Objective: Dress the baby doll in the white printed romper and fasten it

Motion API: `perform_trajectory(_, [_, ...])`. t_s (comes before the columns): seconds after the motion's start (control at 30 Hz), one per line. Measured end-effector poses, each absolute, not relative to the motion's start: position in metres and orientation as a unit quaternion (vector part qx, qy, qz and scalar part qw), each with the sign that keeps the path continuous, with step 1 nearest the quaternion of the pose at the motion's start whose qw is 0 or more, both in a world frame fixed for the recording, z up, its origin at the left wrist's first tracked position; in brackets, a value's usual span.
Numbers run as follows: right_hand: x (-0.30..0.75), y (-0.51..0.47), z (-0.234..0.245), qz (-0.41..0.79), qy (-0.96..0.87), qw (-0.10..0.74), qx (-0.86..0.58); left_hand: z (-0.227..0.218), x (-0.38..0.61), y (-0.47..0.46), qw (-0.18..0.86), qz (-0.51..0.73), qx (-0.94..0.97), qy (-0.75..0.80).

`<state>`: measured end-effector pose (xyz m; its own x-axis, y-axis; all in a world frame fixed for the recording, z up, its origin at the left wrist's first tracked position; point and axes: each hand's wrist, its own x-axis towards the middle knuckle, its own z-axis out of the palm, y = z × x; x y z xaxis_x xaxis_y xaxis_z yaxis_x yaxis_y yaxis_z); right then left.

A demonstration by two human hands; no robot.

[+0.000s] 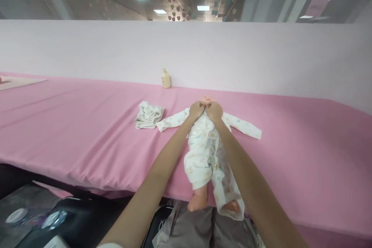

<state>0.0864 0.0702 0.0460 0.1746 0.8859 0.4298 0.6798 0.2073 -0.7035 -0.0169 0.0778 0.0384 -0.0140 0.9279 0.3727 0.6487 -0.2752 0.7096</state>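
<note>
A baby doll (203,151) in a white patterned romper lies on its back on the pink table cover (87,124), head away from me, bare feet hanging over the near edge. Its sleeves are spread out to both sides. My left hand (197,109) and my right hand (214,110) are side by side at the doll's neck, fingers curled and pinching the romper's collar. They hide most of the doll's face.
A folded white cloth (148,119) lies left of the doll. A small yellow bottle (166,78) stands by the pale partition wall (261,58) behind. A dark chair (72,221) is at the lower left, below the table's edge.
</note>
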Motion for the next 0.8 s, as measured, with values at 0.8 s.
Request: perform_trajectory(0.8, [0.097,0.037,0.034,0.108,-0.633,0.51,-0.572,0.065,-0.004,0.059,0.12,0.313,0.731,0.594])
